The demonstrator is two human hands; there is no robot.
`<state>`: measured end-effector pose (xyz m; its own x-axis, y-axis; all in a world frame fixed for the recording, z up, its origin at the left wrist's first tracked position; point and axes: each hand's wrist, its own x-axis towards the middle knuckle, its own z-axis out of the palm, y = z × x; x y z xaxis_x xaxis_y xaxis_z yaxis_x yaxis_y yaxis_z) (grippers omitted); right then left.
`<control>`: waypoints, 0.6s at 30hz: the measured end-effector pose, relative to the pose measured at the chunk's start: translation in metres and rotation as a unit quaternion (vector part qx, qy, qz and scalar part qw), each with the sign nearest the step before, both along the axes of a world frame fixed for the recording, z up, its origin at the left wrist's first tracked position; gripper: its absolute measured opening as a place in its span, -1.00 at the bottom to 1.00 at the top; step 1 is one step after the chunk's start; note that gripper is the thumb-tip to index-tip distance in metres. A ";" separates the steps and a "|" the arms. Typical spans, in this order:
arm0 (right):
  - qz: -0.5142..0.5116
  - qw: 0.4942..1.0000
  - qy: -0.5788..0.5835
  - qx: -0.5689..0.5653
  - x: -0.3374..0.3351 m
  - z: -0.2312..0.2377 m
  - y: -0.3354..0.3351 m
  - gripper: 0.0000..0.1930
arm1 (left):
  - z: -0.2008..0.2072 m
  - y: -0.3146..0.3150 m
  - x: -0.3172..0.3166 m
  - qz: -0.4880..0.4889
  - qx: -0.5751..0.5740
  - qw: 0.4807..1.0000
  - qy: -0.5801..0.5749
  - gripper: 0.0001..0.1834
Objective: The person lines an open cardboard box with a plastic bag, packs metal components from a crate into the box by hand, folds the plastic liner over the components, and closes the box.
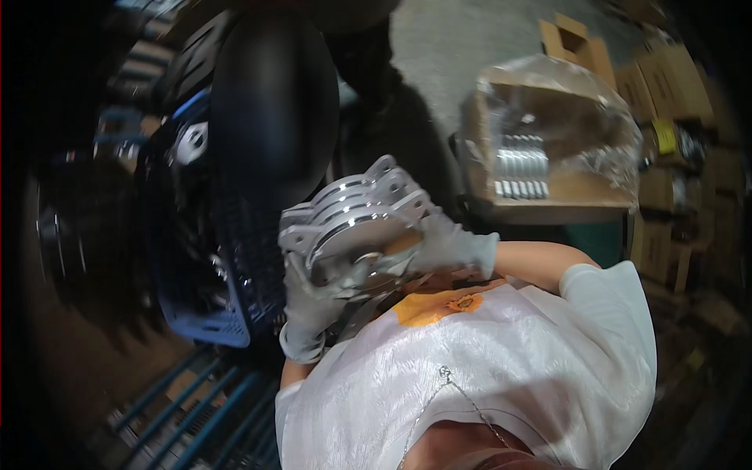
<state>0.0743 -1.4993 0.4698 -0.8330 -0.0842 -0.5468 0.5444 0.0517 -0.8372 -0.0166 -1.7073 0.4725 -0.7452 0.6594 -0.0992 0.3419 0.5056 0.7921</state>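
Note:
A stack of several silver, round metal castings with bolt lugs (pixel 356 207) is held in front of my body, tilted so that the smooth disc-like face of the nearest one shows. My gloved left hand (pixel 309 301) grips its lower left side. On the other side my gloved right hand (pixel 450 247) clasps the edge, its fingertips partly hidden by the metal. Right of the stack stands an open cardboard box (pixel 564 210) lined with clear plastic. Inside it a row of similar silver castings (pixel 522 168) stands on edge.
A blue plastic crate (pixel 207 325) with metal parts is at the left, partly covered by a large dark rounded object (pixel 274 102). Blue rails (pixel 188 407) lie at the lower left. Cardboard boxes (pixel 674 82) are piled along the right.

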 end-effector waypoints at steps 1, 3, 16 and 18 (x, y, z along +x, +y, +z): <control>-0.123 0.990 0.069 -0.022 0.029 -0.015 0.013 -0.16 | -0.018 0.015 0.004 -0.114 -0.048 0.983 0.135 -0.17; -0.150 0.976 0.113 0.110 0.076 -0.039 0.059 -0.21 | -0.031 0.074 0.017 -0.141 0.008 0.990 -0.001 -0.10; -0.219 0.943 0.088 0.233 0.218 -0.164 0.326 -0.49 | -0.094 0.262 0.124 -0.233 0.163 0.918 -0.276 -0.10; 0.011 0.941 -0.026 0.338 0.231 -0.217 0.347 -0.49 | -0.140 0.254 0.121 -0.245 0.225 0.882 -0.334 -0.15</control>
<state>0.3054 -1.1520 0.2528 -0.8055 0.2805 -0.5220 0.5764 0.5754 -0.5803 0.1044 -1.4535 0.3328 -0.2338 0.9708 -0.0535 -0.1862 0.0093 0.9825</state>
